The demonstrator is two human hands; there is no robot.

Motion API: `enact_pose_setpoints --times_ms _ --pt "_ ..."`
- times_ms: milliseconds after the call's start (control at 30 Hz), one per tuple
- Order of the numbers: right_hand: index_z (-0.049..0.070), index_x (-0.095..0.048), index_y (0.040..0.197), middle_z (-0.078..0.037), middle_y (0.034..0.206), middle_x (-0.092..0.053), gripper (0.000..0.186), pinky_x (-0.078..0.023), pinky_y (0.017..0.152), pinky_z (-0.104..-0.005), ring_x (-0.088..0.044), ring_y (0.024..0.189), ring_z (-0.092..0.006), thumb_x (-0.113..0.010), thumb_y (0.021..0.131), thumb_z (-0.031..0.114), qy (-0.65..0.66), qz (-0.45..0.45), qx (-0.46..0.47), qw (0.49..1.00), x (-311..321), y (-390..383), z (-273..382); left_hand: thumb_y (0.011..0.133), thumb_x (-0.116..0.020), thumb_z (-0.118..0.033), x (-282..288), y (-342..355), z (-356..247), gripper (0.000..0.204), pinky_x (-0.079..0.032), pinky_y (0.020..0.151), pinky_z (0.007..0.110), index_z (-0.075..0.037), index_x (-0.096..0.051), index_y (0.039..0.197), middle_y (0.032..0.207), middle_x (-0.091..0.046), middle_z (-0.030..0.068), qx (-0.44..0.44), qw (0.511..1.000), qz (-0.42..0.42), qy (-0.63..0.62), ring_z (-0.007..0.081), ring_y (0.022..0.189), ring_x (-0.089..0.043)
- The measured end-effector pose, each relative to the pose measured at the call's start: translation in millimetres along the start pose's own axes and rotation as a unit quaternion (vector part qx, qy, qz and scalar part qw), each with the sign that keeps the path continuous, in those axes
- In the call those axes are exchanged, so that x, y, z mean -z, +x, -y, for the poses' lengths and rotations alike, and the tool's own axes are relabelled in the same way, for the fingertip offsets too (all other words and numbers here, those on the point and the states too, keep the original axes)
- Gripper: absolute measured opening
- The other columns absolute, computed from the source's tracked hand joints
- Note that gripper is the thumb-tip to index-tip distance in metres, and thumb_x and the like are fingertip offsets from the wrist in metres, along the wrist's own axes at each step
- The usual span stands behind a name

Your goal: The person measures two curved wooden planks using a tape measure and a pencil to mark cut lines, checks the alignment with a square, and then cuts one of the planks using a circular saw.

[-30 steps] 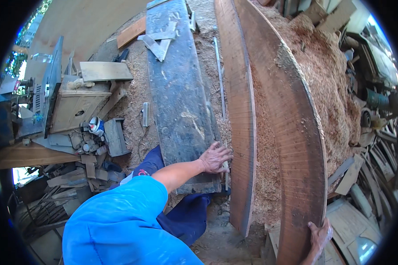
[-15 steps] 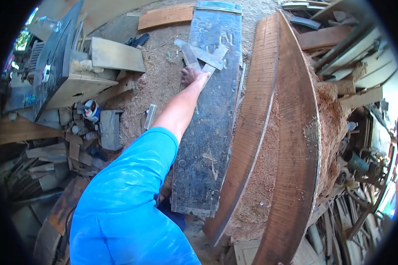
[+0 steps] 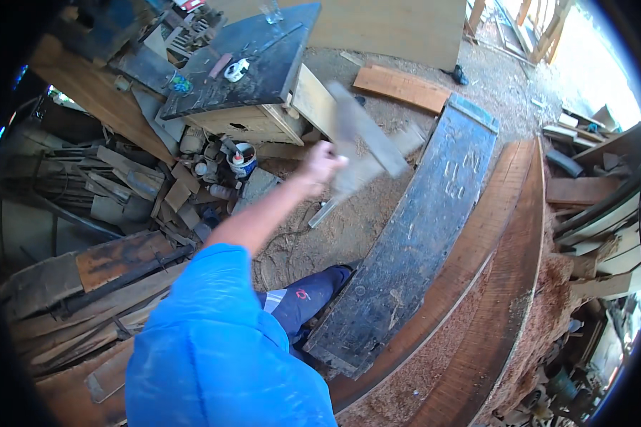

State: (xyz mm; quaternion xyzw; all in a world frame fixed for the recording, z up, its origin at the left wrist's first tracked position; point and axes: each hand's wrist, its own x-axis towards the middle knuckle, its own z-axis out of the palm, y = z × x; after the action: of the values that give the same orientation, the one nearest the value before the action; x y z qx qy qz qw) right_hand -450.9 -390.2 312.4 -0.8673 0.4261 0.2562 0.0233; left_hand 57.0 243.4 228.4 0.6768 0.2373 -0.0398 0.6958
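My left hand (image 3: 322,169) is closed around the lower part of some crossed flat wooden strips (image 3: 377,139), grey-brown and smeared by motion. They are held up over the sawdust floor, left of a long dark plank bench (image 3: 424,235) with pale marks on its far end. One strip slants toward the upper left, and another reaches toward the bench's far end. Whether the strips are joined cannot be made out. My right hand is out of view.
Two long curved reddish-brown boards (image 3: 495,285) lie right of the bench, amid sawdust. A dark-topped table (image 3: 256,57) stands at the far left, above a paint bucket (image 3: 242,160). Scrap wood (image 3: 132,178) is piled at left. A short brown board (image 3: 402,88) lies beyond the bench.
My left hand has lifted the wooden strips off the bench and carried them left, over the floor. The view has turned left, bringing more of the table and my leg into sight.
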Motion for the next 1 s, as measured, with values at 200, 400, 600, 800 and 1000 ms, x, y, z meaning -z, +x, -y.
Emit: enact_pose_setpoints --times_ms 200,400,600,800,1000 --pt "0.005 -0.065 0.109 -0.020 0.099 -0.067 0.054 -0.049 0.083 -0.0497 -0.063 0.096 -0.0397 -0.081 0.068 0.036 0.007 -0.007 0.003 1.000 -5.0 -8.0 -4.2 0.092 -0.060 -0.004 169.0 27.0 -88.1 0.038 -0.054 0.087 0.037 0.002 -0.051 0.129 0.112 -0.064 0.0134 -0.120 0.967 -0.194 -0.116 0.0233 0.098 -0.064" --pt "0.004 -0.066 0.108 -0.021 0.098 -0.068 0.057 -0.048 0.083 -0.0503 -0.063 0.095 -0.0406 -0.084 0.065 0.036 0.049 0.002 -0.029 0.998 -31.8 -26.3 -51.7 0.080 -0.076 -0.014 256.6 143.5 -100.7 0.031 -0.052 0.075 0.034 -0.001 -0.071 0.108 0.096 -0.070 0.0063 -0.181 0.925 -0.318 0.104 0.0147 0.083 -0.063" --pt "0.006 -0.065 0.113 -0.021 0.106 -0.069 0.066 -0.049 0.087 -0.0485 -0.064 0.101 -0.0384 -0.085 0.064 0.046 -0.050 0.034 -0.095 0.994 -48.5 -31.0 -86.6 0.082 -0.070 -0.026 344.5 196.3 -151.1 0.036 -0.047 0.097 0.035 -0.008 -0.072 0.114 0.114 -0.071 0.0101 -0.169 0.782 -0.335 0.497 0.0226 0.109 -0.065" --pt "0.005 -0.068 0.100 -0.020 0.099 -0.070 0.057 -0.050 0.084 -0.0477 -0.065 0.098 -0.0385 -0.087 0.063 0.043 -0.114 0.012 -0.173 0.978 68.5 -53.9 -86.3 0.094 -0.059 -0.031 186.0 161.1 -128.0 0.028 -0.048 0.095 0.042 -0.015 -0.072 0.112 0.111 -0.069 0.0156 -0.417 0.585 -0.369 0.589 0.0320 0.110 -0.061" --pt "0.006 -0.070 0.094 -0.017 0.092 -0.070 0.052 -0.051 0.082 -0.0473 -0.065 0.092 -0.0368 -0.089 0.058 0.038 -0.140 -0.107 -0.130 0.976 228.8 -65.0 -53.5 0.098 -0.060 -0.024 -121.7 109.9 -156.3 0.026 -0.051 0.080 0.031 -0.007 -0.068 0.115 0.102 -0.067 0.0045 -0.249 0.936 0.089 0.234 0.0158 0.090 -0.064"
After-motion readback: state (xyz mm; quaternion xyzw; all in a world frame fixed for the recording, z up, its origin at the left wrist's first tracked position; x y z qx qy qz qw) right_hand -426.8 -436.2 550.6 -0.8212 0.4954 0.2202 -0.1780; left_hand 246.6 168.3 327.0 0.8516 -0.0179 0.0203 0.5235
